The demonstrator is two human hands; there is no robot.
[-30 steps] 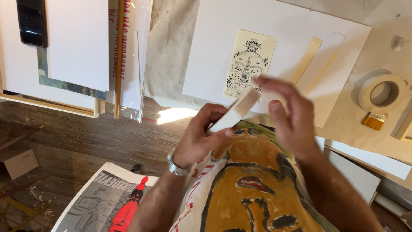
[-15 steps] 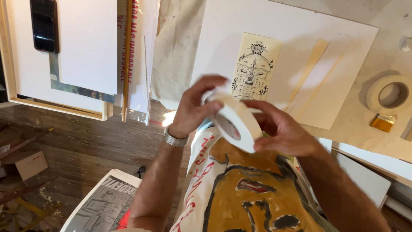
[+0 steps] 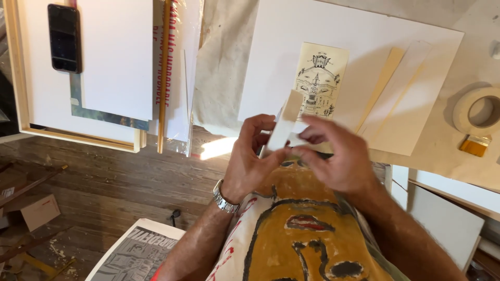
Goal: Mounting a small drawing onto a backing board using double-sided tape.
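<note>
Your strip of pale tape (image 3: 284, 127) stands up just below the ink drawing (image 3: 319, 78), over the white board (image 3: 276, 47). Your left hand (image 3: 250, 161) pinches its lower end, grip clamped; your right hand (image 3: 338, 156) pinches beside it. The loose end could fold and stick to itself or catch the drawing. A moment ago you held the whole roll; now only the strip shows.

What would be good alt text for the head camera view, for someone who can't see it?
Two hands, the left hand and right hand, pinch a strip of white tape above a painted face. Behind lie a small ink drawing on white board, a tape roll, and a black phone.
</note>
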